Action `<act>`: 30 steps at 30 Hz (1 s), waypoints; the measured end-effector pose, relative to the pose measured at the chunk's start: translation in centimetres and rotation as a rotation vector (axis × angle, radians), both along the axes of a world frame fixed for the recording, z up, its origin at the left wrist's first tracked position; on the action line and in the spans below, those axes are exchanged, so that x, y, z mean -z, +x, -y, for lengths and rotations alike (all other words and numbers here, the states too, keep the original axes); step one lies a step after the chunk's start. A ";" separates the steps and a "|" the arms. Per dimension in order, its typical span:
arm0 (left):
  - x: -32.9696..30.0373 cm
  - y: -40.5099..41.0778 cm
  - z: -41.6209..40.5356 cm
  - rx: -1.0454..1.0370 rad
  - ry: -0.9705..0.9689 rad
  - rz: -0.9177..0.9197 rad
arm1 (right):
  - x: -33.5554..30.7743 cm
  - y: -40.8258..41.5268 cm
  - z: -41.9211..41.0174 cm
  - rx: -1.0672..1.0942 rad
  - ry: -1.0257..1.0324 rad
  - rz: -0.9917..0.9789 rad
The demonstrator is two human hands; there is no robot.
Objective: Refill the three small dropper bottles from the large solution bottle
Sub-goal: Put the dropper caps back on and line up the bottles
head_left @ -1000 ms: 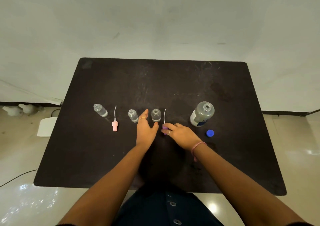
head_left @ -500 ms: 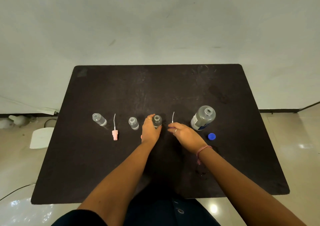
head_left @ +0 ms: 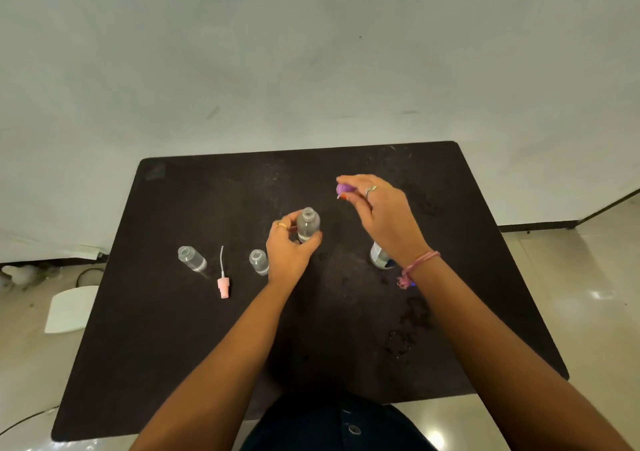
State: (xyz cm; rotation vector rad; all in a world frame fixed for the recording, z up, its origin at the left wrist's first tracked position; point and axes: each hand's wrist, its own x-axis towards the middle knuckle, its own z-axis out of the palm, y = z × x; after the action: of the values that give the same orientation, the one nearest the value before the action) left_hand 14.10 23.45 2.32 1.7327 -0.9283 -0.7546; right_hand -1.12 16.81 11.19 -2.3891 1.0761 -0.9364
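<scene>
At the far left, on the pale tiled floor (head_left: pixel 31 364) beside the dark rectangular desk (head_left: pixel 173 346), lies a flat white plastic object (head_left: pixel 71 308), with a dark cable (head_left: pixel 88 274) curling near the wall behind it. On the desk itself, furthest left, stands a small clear uncapped dropper bottle (head_left: pixel 191 258) with a little clear liquid at its bottom. Just right of it lies a pink dropper cap with a thin white tube (head_left: pixel 222 279), the tube pointing away from the person and the pink end toward them. Next comes a second small clear uncapped bottle (head_left: pixel 259 262), upright on the desk, just beside the left hand's wrist. The left hand (head_left: pixel 289 248) has its thumb and fingers curled round a third small clear bottle (head_left: pixel 308 224), gripping its lower part and holding it up off the desk with the open neck uppermost; a ring shows on one finger. To the right and further from the person, the right hand (head_left: pixel 381 215) is raised above the desk, its fingertips pinching a purple dropper cap (head_left: pixel 344 188) from which a short piece of white tube sticks out; this hand also wears a ring, and a pink thread bracelet (head_left: pixel 417 267) circles the wrist. The two hands are apart, the cap clear of the held bottle's neck. Behind the right wrist, the large clear solution bottle with a blue-and-white label (head_left: pixel 380 258) stands on the desk, mostly hidden by the arm. Wet-looking marks (head_left: pixel 412 315) lie on the desk near the right forearm.
</scene>
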 end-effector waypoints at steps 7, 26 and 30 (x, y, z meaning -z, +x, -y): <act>-5.7 -0.3 1.4 -0.059 -0.157 -0.016 | -7.6 -0.9 1.1 0.043 0.058 0.242; -15.4 -1.6 3.4 -0.050 -0.357 -0.069 | -21.5 -1.4 2.3 -0.037 -0.100 0.370; -16.2 -1.9 3.5 -0.054 -0.366 -0.074 | -22.5 -1.3 2.2 -0.063 -0.118 0.344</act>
State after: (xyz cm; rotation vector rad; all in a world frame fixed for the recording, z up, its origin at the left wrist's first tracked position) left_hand 12.21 19.96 18.53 1.3941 -0.9025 -0.5691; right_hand -2.38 14.59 33.67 -2.2238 0.8318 -1.3602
